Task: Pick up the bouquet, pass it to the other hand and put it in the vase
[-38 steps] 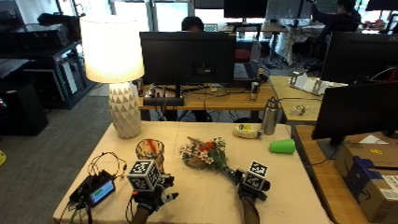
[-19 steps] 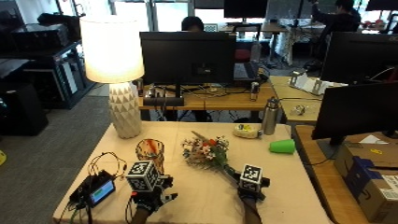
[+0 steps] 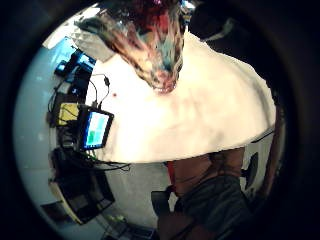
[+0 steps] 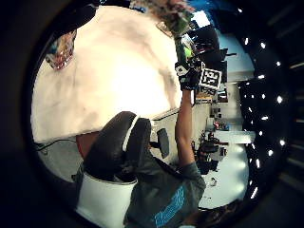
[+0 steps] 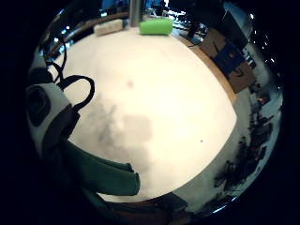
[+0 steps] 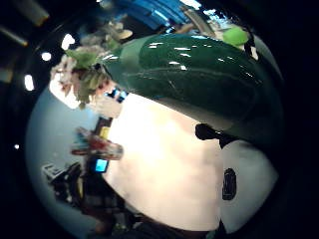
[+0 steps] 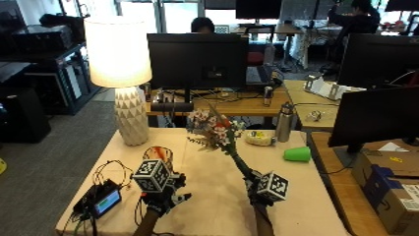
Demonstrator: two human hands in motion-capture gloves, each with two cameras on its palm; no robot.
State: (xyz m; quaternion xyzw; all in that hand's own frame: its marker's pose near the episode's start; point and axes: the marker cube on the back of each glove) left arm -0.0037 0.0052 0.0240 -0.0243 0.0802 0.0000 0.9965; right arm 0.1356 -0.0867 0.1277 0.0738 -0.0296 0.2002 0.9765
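Observation:
My right hand (image 7: 260, 191) grips the lower stem of the bouquet (image 7: 213, 129) and holds it above the table, blooms tilted up and to the left. The dark green stem wrap (image 6: 194, 74) fills the right thumb side palm view, with the blooms (image 6: 79, 74) beyond it. The colourful vase (image 7: 158, 154) stands upright on the cream table (image 7: 209, 196), just beyond my left hand (image 7: 161, 194). That hand hovers low over the table and holds nothing, fingers relaxed. It sees the vase (image 3: 155, 45) close by and the right hand (image 4: 190, 78) with the bouquet across the table.
A lit lamp (image 7: 122, 73) stands at the table's back left. A small screen device (image 7: 100, 200) with cables lies at the front left. A steel bottle (image 7: 284, 123), a white roll (image 7: 260, 138) and a tipped green cup (image 7: 297, 154) are at the back right.
The right hand has lifted the bouquet off the table, and the blooms have risen and swung more upright. The left hand has stayed near the vase.

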